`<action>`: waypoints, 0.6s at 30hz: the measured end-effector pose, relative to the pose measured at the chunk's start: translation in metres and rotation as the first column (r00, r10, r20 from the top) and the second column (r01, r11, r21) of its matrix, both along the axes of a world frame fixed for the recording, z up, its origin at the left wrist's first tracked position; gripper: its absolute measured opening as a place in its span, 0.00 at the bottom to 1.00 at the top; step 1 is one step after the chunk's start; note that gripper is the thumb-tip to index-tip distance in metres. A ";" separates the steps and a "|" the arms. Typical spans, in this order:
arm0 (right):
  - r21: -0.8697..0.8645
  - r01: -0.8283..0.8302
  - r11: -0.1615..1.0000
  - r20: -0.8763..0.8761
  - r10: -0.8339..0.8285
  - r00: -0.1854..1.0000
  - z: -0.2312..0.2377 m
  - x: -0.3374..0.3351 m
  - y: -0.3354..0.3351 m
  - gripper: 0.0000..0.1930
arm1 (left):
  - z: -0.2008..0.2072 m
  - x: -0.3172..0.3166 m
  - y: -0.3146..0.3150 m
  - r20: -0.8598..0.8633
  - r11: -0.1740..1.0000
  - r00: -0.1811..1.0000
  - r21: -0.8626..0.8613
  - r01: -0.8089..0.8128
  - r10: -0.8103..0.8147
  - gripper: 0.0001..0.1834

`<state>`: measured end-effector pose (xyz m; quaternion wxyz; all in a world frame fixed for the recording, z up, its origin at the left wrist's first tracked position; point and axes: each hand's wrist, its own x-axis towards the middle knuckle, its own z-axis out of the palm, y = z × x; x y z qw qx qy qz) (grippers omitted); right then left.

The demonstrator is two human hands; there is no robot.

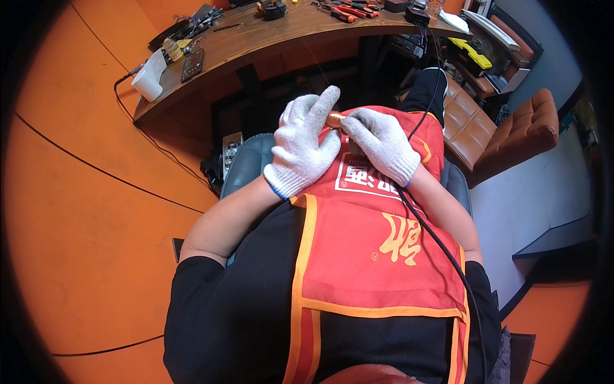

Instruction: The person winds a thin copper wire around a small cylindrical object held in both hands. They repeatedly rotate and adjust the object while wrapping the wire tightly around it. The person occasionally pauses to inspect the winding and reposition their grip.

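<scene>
Both my hands wear white knitted gloves and meet above my lap. Between their fingertips is a small copper-coloured piece (334, 119), which looks like a little coil of wire; the gloves cover part of it. My left hand (300, 141) grips it from the left with thumb and fingers, the index finger stretched upward past it. My right hand (382, 142) pinches its right end between thumb and fingertips. Below them lies the red apron (384, 256) with yellow edging that I wear.
A brown wooden table (243, 48) stands ahead, bearing red-handled pliers (348, 11), a black phone-like slab (192, 65) and a white cup (149, 80). A brown padded chair (511, 128) is at the right. A black cable (441, 243) runs across my apron. Orange flooring (115, 211) lies left.
</scene>
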<state>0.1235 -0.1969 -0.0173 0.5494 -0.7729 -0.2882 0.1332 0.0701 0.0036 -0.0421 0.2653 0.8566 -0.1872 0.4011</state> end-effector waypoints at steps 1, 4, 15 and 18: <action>-0.004 0.001 1.000 0.037 -0.001 0.999 0.001 0.000 0.000 0.21 | 0.001 0.000 0.000 0.007 1.000 1.000 0.002 0.004 -0.004 0.39; -0.009 0.018 1.000 0.062 -0.017 0.998 0.002 0.001 0.000 0.20 | 0.003 0.000 0.002 0.010 0.999 1.000 0.034 0.001 -0.001 0.37; 0.014 0.016 1.000 0.255 -0.019 0.967 -0.004 0.010 0.003 0.15 | 0.010 0.002 0.010 -0.041 0.998 0.999 0.069 0.013 -0.010 0.39; 0.047 -0.009 0.999 0.282 -0.005 0.960 -0.007 0.011 0.004 0.15 | 0.011 0.001 0.011 -0.062 0.998 0.998 0.055 0.020 -0.016 0.41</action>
